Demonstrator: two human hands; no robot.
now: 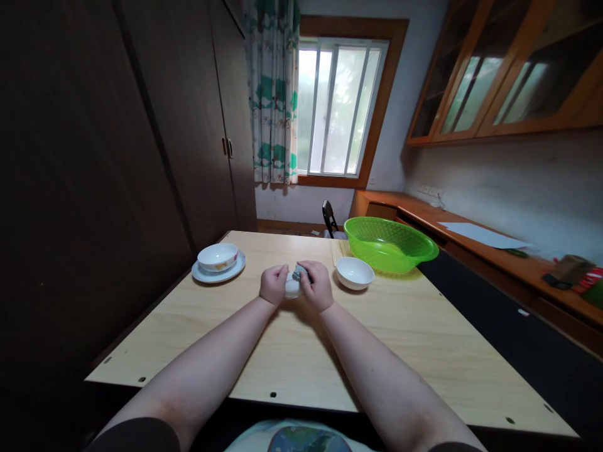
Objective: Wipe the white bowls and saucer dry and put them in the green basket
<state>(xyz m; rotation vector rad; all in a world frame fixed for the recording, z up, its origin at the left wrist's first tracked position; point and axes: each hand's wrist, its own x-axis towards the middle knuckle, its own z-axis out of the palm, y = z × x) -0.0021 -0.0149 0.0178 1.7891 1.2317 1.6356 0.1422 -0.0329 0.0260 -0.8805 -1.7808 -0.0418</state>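
Over the middle of the table, both my hands are together around a small white dish or cup (293, 289). Its exact shape is mostly hidden by the fingers. My left hand (274, 285) is closed on its left side. In my right hand (317, 284) a crumpled grey-blue cloth or scouring pad (298, 272) is pinched against the top of the dish. Just right of my right hand stands a white bowl (355, 274). Farther left, a white bowl with a coloured pattern (217, 257) sits on a pale plate (200, 272).
A large green plastic basin (391, 245) stands at the table's far right corner, with chopsticks (335, 252) lying beside it. The light wooden table (211, 351) has a dark wardrobe (141, 125) on its left. A folding chair (329, 218) is beyond the far edge.
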